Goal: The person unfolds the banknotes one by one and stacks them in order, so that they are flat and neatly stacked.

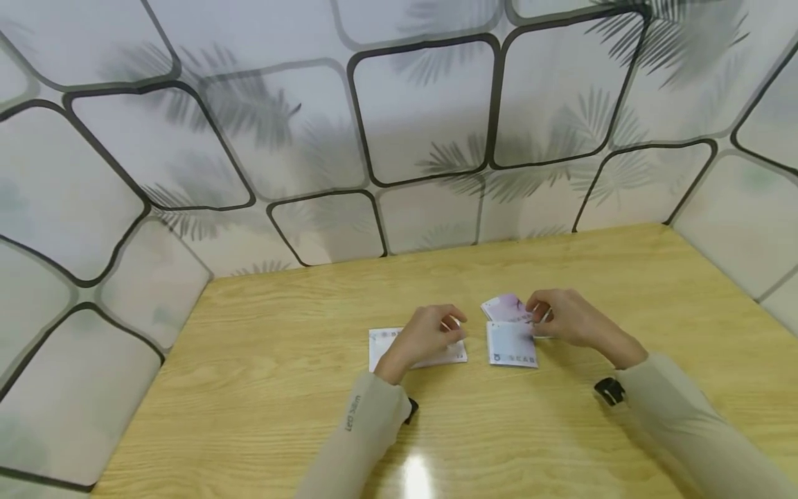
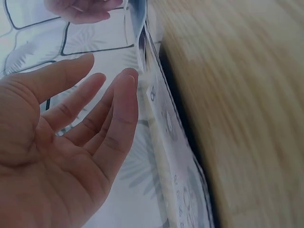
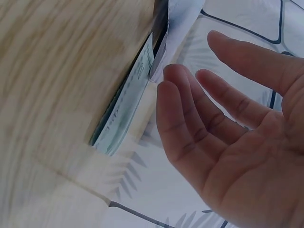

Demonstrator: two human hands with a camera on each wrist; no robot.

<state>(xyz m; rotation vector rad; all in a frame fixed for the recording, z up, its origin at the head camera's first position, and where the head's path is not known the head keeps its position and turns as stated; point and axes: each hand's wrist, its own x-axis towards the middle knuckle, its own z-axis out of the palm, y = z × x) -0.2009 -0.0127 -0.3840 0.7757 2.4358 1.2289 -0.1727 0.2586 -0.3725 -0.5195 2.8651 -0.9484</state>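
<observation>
My left hand (image 1: 430,337) hovers over a white printed paper pad (image 1: 380,344), covering its middle in the head view. Its fingers are loosely bent with nothing between them, and the left wrist view shows the thumb apart from the fingertips (image 2: 127,78). My right hand (image 1: 570,319) is at the right side of a pale blue-lilac paper pad (image 1: 512,344), fingers relaxed. Behind that lies a purple-pink printed paper pad (image 1: 502,306), partly covered. A thin green printed pad (image 3: 124,107) lies below the right hand, mostly hidden from the head view.
The pads lie on a wood-grain table (image 1: 280,409). A pale wall covering (image 1: 424,118) with dark rounded outlines and leaf prints rises behind it and at both sides. Dark straps (image 1: 609,391) show at the cuffs of the beige sleeves (image 1: 679,409).
</observation>
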